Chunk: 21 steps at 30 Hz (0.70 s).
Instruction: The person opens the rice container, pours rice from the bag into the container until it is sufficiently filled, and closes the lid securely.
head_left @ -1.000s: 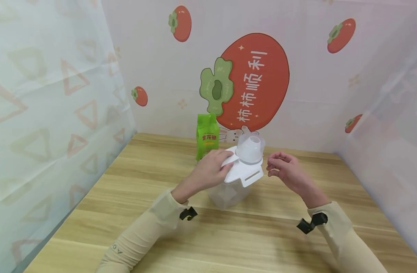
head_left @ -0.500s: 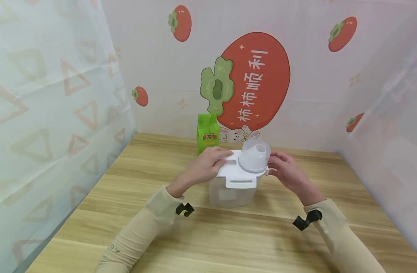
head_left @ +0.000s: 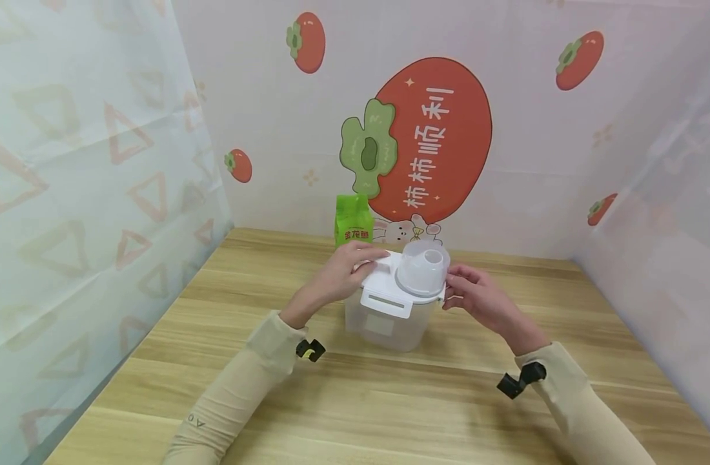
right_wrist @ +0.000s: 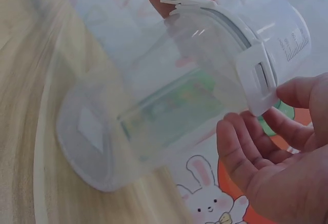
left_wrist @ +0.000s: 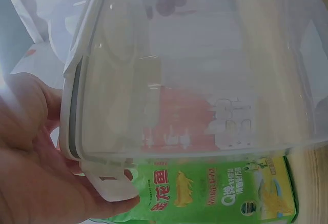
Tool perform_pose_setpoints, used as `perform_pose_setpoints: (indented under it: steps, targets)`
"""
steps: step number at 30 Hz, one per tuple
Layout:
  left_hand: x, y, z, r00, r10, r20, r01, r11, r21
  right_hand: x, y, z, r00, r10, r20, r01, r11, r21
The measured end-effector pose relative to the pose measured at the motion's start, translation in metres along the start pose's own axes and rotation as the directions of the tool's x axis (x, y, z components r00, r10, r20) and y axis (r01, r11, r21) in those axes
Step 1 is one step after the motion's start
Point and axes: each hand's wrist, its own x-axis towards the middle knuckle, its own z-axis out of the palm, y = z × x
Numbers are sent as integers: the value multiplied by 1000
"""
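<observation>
The clear box (head_left: pixel 413 330) stands on the wooden table (head_left: pixel 390 407), between the two hands; the left hand (head_left: pixel 340 274) holds the left side of the white lid (head_left: pixel 383 279), its fingers bent over the edge; the right hand (head_left: pixel 477 297) pinches a side clip (right_wrist: pixel 248 78), thumb and fingertips close together; a cup (head_left: pixel 421 268) sits upside down on the lid; the front clip (head_left: pixel 384 312) juts outward; a green bag (head_left: pixel 353 223) stands behind the left hand.

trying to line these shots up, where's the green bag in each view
Head: green bag at the centre, partly behind the left hand.
Left wrist: bottom middle, below the clear container in the picture.
Right wrist: centre, seen hazily through the clear container.
Shared landmark: the clear container.
</observation>
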Motion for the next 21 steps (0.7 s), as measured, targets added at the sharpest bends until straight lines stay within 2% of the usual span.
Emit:
perform_pose_setpoints:
  steps: [10, 17, 21]
  targets:
    - [-2, -5, 0, 998, -58, -1, 58, 998, -32, 6, 9, -5, 996, -38, 78, 31, 995, 94]
    - [-3, -5, 1, 996, -84, 12, 85, 995, -51, 9, 14, -6, 994, -45, 99, 32, 991, 130]
    - [-3, -6, 2, 996, -86, 12, 86, 995, -50, 11, 14, -8, 996, -43, 82, 32, 992, 126]
